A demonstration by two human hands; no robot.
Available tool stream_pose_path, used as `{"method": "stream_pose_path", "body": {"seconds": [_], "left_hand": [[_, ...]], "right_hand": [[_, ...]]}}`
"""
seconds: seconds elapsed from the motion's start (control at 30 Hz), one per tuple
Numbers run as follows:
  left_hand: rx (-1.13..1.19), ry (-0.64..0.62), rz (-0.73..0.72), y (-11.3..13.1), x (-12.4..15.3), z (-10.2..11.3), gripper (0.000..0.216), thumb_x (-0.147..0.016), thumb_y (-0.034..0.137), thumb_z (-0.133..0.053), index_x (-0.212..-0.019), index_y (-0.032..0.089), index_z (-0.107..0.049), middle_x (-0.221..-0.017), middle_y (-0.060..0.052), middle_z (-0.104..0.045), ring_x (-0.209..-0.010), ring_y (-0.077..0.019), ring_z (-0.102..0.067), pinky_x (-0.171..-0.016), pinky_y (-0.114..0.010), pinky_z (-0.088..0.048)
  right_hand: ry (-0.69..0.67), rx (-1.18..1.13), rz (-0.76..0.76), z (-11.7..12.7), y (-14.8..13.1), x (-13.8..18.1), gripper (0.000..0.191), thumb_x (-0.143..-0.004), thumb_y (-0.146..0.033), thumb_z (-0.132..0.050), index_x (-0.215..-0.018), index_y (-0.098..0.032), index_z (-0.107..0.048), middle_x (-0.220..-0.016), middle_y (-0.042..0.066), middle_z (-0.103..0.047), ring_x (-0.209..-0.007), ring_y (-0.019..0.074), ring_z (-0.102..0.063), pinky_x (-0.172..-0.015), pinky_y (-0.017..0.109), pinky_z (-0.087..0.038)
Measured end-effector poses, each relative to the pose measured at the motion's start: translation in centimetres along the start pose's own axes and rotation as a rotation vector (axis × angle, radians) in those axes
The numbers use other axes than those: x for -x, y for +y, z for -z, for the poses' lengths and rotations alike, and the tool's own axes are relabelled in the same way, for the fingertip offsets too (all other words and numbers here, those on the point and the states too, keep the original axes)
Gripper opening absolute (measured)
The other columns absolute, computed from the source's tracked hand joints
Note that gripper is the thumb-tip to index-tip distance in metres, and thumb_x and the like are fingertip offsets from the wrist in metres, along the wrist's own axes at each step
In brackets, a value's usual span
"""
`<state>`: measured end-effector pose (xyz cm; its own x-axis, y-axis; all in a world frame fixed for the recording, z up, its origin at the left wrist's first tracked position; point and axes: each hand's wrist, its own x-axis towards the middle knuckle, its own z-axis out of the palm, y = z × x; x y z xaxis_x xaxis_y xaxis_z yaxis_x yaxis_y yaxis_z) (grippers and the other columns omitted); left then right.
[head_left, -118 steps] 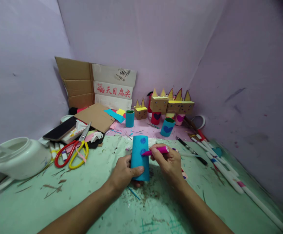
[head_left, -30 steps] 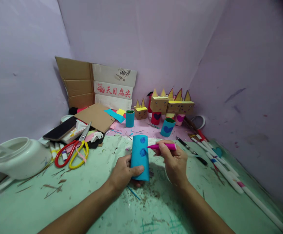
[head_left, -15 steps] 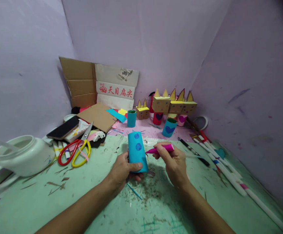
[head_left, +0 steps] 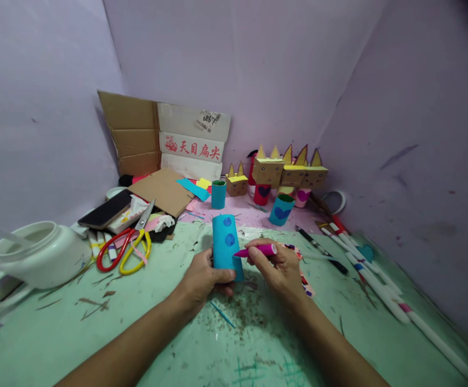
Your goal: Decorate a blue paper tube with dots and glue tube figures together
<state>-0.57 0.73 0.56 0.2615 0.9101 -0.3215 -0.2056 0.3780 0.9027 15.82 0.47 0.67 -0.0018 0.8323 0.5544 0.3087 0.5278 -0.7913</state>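
My left grip is clamped on the blue tube at its lower end, my right grip pinched on the pink marker just beside it — best, I judge, to brace the tube and press lightly

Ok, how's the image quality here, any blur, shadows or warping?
Head view: even light, no glare; the tube in the left hand and marker in the right hand are sharp; a faint shadow lies on the mat under them; the wide lens bends the walls and stretches the jar at the frame's edge; the top right corner darkens.
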Motion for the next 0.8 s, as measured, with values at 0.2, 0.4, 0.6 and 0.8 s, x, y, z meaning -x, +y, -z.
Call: {"method": "stream_pose_path", "body": {"seconds": [0.2,0.4,0.6,0.8], "left_hand": [[-0.010,-0.022,0.003,0.09,0.10,-0.03,0.046,-0.049,0.020,-0.080,-0.090,0.011,-0.060,-0.063,-0.001,-0.061,-0.048,-0.0139,-0.056,-0.041,-0.024,-0.047],[-0.011,-0.013,0.001,0.06,0.14,-0.02,0.047,-0.048,0.021,-0.080,-0.089,0.011,-0.059,-0.063,-0.001,-0.062,-0.047,-0.0134,-0.056,-0.040,-0.024,-0.048],[-0.011,-0.015,-0.003,0.01,0.11,-0.01,0.047,-0.048,0.021,-0.079,-0.089,0.010,-0.060,-0.064,-0.003,-0.064,-0.047,-0.0133,-0.056,-0.040,-0.024,-0.048],[-0.001,-0.018,-0.003,0.12,0.16,-0.06,0.049,-0.049,0.021,-0.079,-0.092,0.010,-0.059,-0.062,-0.001,-0.062,-0.047,-0.0135,-0.057,-0.040,-0.024,-0.048]], "right_hand": [[0.019,0.021,0.006,-0.12,0.01,0.01,0.015,-0.085,-0.028,-0.061,-0.078,-0.020,-0.073,-0.072,0.002,-0.074,-0.061,0.0168,-0.067,-0.059,0.028,-0.054],[0.003,0.010,-0.008,-0.14,-0.24,-0.10,0.017,-0.085,-0.029,-0.061,-0.077,-0.020,-0.073,-0.073,0.004,-0.075,-0.060,0.0173,-0.067,-0.055,0.028,-0.052],[-0.050,-0.032,-0.034,-0.04,-0.46,-0.12,0.019,-0.083,-0.026,-0.060,-0.070,-0.018,-0.070,-0.063,0.002,-0.071,-0.054,0.0151,-0.064,-0.049,0.024,-0.048],[0.023,-0.014,-0.061,0.01,0.04,-0.06,0.017,-0.084,-0.029,-0.061,-0.075,-0.019,-0.071,-0.065,0.001,-0.070,-0.057,0.0157,-0.064,-0.054,0.025,-0.049]]}}
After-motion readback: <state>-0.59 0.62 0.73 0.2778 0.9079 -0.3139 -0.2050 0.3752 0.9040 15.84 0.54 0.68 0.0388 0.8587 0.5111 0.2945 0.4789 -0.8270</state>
